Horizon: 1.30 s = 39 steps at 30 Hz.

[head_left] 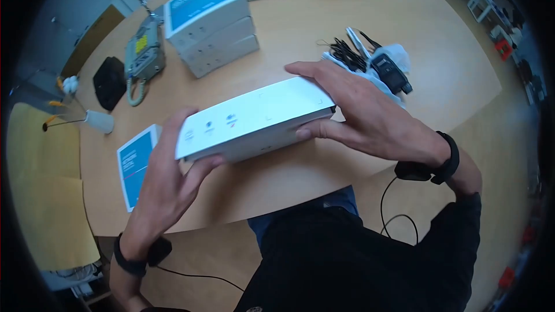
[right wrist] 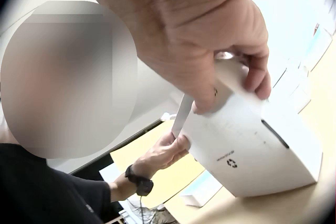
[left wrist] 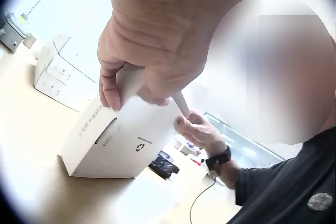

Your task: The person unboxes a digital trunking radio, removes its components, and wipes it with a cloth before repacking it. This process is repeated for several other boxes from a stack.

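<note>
A white cardboard box [head_left: 254,124] is held at its two ends over the front of the table, a side printed with small icons facing up. My left hand [head_left: 165,179] grips the left end, thumb along the near edge and fingers on the far side. At the other end my right hand [head_left: 370,110] grips the corner, with the thumb on the near side. In the left wrist view the box end shows a recycling mark and a dark slot. A thin flap [right wrist: 182,115] sticks out from the box's edge by the thumb in the right wrist view.
Stacked white boxes with blue tops [head_left: 211,23] stand at the back, beside a desk phone [head_left: 144,52]. A blue-and-white box [head_left: 137,162] lies at the left front. Right of centre are a black device [head_left: 390,73], cables [head_left: 348,55] and plastic wrapping [head_left: 398,55].
</note>
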### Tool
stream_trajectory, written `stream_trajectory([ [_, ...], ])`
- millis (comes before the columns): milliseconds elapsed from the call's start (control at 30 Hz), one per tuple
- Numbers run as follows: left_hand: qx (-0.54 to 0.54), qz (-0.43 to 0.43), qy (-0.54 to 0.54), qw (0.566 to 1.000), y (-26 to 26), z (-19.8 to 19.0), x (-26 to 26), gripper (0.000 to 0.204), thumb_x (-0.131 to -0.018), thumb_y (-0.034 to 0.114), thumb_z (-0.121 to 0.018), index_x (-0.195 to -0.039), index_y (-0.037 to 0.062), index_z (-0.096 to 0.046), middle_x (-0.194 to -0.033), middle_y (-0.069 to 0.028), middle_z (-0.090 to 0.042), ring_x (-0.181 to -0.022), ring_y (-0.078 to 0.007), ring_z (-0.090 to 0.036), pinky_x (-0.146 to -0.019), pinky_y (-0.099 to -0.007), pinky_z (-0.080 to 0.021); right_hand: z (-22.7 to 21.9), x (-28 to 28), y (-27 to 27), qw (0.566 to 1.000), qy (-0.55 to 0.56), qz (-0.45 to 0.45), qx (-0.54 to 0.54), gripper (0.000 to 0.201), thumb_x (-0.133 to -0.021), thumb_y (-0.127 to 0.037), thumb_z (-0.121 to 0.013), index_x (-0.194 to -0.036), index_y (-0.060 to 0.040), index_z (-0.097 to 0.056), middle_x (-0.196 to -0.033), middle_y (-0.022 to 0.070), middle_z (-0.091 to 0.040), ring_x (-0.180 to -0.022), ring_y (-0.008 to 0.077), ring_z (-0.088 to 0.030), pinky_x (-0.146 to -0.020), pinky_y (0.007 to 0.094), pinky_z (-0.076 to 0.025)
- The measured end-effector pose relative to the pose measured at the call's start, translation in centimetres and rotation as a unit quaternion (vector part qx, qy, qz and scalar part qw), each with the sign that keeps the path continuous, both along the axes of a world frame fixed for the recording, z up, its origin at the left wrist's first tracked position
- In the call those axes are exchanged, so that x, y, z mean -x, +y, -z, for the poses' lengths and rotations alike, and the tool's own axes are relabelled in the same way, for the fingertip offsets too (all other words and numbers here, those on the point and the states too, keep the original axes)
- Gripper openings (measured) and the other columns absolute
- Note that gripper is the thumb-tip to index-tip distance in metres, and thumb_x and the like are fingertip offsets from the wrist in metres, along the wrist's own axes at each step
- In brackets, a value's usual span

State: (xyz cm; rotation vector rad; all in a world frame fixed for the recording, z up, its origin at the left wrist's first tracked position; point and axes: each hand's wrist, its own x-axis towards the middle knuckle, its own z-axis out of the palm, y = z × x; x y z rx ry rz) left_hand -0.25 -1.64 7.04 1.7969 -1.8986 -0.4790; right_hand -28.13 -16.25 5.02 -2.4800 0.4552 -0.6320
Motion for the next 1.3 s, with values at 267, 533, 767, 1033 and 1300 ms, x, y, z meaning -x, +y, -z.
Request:
stream_trajectory([
  [267, 0.007, 0.027, -0.008, 1.000, 0.2, -0.7, -1.5, 0.048, -0.105, 0.011, -0.047, -0.149, -0.0053, -0.037, -0.130, -0.0277, -0.052, -0.113, -0.0391, -0.057, -0.097, -0.0436, -0.047, -1.0, 0.6, -1.0, 0.993, -0.023, 0.024, -0.111, 0.047, -0.104, -0.020, -0.052, -0.139, 0.0112, -0.045, -0.118, 0.0358, -0.060, -0.106, 0.0425, -0.063, -0.095, 0.0495, -0.049],
  [533, -0.034, -0.017, -0.130, 0.991, -1.6, -3.8, -0.6, 0.022, -0.104, 0.010, -0.041, -0.120, -0.0007, -0.051, -0.094, -0.0197, -0.054, -0.075, -0.0375, -0.059, -0.072, -0.0447, -0.048, -4.7, -1.9, -2.3, 0.986, 0.118, 0.117, 0.013, 0.023, -0.099, -0.012, -0.045, -0.094, 0.0075, -0.056, -0.055, 0.0181, -0.053, -0.054, 0.0326, -0.059, -0.058, 0.0454, -0.048],
  [767, -0.172, -0.004, -0.026, 0.985, -3.3, -5.5, -2.7, 0.030, -0.109, 0.029, -0.040, -0.104, 0.0019, -0.051, -0.070, -0.0049, -0.049, -0.057, -0.0112, -0.050, -0.052, -0.0300, -0.040, -6.6, -2.6, -4.1, 0.949, 0.237, 0.120, -0.168, 0.036, -0.103, -0.024, -0.039, -0.102, 0.0029, -0.063, -0.055, -0.0039, -0.041, -0.047, 0.0058, -0.042, -0.043, 0.0267, -0.034],
  [1033, -0.258, -0.051, 0.099, 0.960, -3.9, -6.2, -2.0, 0.033, -0.110, 0.033, -0.039, -0.098, 0.0042, -0.050, -0.063, 0.0000, -0.047, -0.050, -0.0098, -0.046, -0.050, -0.0281, -0.039, -7.9, -2.4, -3.9, 0.926, 0.197, 0.195, -0.257, 0.032, -0.100, -0.024, -0.049, -0.086, 0.0026, -0.059, -0.065, 0.0045, -0.053, -0.052, 0.0085, -0.047, -0.048, 0.0276, -0.039],
  [1300, -0.190, -0.006, -0.107, 0.976, -0.7, -4.7, 0.4, 0.049, -0.109, 0.020, -0.041, -0.154, 0.0012, -0.036, -0.082, -0.0197, -0.056, -0.074, -0.0283, -0.058, -0.072, -0.0438, -0.047, -1.9, 0.1, -3.5, 0.979, 0.169, 0.024, 0.109, 0.054, -0.108, -0.034, -0.045, -0.151, -0.0029, -0.039, -0.116, 0.0282, -0.066, -0.101, 0.0436, -0.068, -0.096, 0.0505, -0.053],
])
